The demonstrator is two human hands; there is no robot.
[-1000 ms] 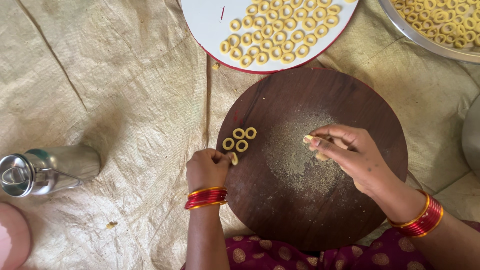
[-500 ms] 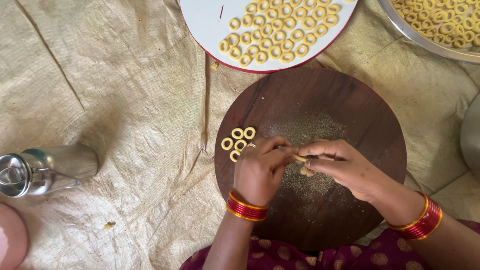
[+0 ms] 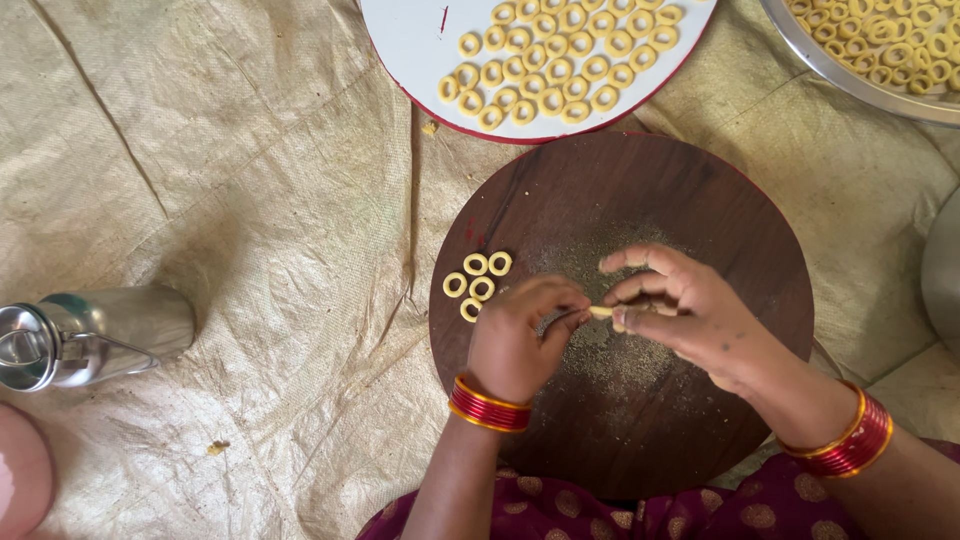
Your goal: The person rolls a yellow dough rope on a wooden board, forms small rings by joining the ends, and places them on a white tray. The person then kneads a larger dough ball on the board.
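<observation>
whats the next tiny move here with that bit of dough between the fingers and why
Probably bend the short dough strip round and pinch its ends into a ring. Both the left hand and right hand pinch it over the round wooden board, and it is not yet closed, unlike the finished rings lying at the board's left edge, where it would likely go next.

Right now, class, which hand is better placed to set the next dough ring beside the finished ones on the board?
Left hand: it lies right beside the dough rings; the right hand is farther away.
</observation>
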